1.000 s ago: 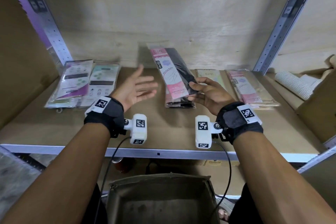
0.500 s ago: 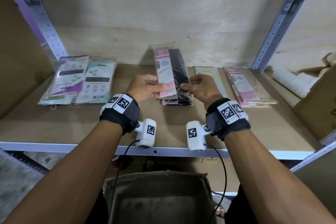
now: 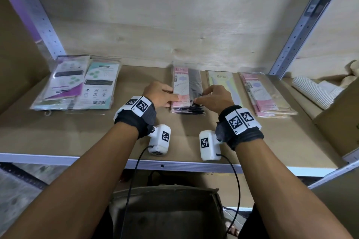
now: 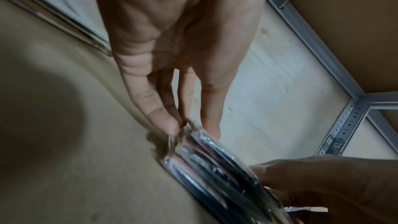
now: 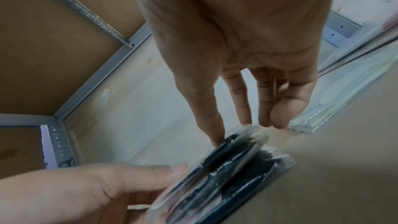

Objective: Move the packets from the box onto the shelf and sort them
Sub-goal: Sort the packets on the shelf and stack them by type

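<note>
A stack of pink-and-black packets lies mid-shelf, lengthwise toward the back wall. My left hand pinches its left edge, thumb on the top packet. My right hand pinches the right edge, thumb and fingertips on the black side. In the left wrist view my left fingers reach down to the stack. From the right wrist, the forefinger rests on the stack, and the left thumb lies on top. The open cardboard box stands below the shelf edge.
Purple and teal packets lie at the left. A pale yellow packet and a pink-and-beige stack lie to the right. Further right are a striped white roll and a carton. Metal uprights flank the bay.
One second ago my right hand alone held the packet raised and tilted while my left hand was open. Both hands then took it and laid it flat on the stack.
</note>
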`<action>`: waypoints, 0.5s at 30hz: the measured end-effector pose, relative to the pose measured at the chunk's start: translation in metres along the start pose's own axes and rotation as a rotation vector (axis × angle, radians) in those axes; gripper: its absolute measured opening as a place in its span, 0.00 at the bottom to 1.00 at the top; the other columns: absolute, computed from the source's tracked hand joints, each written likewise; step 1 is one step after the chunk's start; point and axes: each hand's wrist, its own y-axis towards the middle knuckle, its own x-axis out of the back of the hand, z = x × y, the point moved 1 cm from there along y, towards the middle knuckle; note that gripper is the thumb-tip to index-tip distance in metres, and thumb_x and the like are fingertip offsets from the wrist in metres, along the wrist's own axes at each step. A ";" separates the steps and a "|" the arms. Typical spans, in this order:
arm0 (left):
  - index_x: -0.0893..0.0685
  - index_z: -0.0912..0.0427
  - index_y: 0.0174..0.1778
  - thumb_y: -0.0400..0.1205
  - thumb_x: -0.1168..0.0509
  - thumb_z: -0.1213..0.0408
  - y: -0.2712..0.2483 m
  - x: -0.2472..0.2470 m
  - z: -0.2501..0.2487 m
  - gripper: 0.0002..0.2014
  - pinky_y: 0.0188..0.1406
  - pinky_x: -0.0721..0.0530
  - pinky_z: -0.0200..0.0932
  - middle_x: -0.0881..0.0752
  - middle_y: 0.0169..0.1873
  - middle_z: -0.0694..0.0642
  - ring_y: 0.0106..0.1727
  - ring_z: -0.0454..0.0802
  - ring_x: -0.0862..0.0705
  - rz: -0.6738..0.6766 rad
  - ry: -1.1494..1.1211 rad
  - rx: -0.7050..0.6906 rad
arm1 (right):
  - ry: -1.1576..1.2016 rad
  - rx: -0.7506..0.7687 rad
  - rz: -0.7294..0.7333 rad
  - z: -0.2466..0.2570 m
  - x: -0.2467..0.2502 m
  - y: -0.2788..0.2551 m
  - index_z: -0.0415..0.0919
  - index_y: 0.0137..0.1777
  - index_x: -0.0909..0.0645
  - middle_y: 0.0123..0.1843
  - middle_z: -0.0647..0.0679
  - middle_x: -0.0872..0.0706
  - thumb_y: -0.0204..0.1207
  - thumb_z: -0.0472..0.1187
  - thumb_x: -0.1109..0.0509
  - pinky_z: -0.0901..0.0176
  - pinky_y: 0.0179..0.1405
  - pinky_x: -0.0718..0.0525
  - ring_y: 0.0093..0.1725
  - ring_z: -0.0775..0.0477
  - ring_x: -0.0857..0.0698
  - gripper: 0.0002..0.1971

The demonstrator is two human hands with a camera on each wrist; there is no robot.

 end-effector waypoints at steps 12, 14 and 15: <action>0.18 0.72 0.68 0.72 0.20 0.71 -0.003 -0.001 -0.008 0.29 0.57 0.10 0.54 0.11 0.60 0.65 0.54 0.59 0.09 0.017 0.001 0.044 | 0.010 0.009 -0.003 0.001 -0.001 0.005 0.42 0.32 0.18 0.46 0.40 0.09 0.67 0.40 0.17 0.47 0.52 0.09 0.50 0.42 0.10 0.11; 0.17 0.71 0.68 0.72 0.20 0.70 -0.004 0.000 -0.008 0.27 0.58 0.10 0.54 0.11 0.60 0.65 0.55 0.59 0.09 0.039 0.001 0.043 | -0.001 0.011 -0.015 -0.001 -0.001 0.005 0.37 0.38 0.15 0.50 0.38 0.09 0.67 0.41 0.18 0.46 0.53 0.10 0.52 0.41 0.11 0.10; 0.16 0.70 0.66 0.73 0.20 0.67 -0.005 0.002 -0.008 0.26 0.57 0.10 0.53 0.10 0.58 0.64 0.54 0.58 0.09 0.040 0.017 0.033 | -0.013 0.019 -0.027 0.000 0.000 0.005 0.35 0.43 0.13 0.52 0.37 0.09 0.68 0.43 0.18 0.46 0.55 0.10 0.54 0.40 0.11 0.12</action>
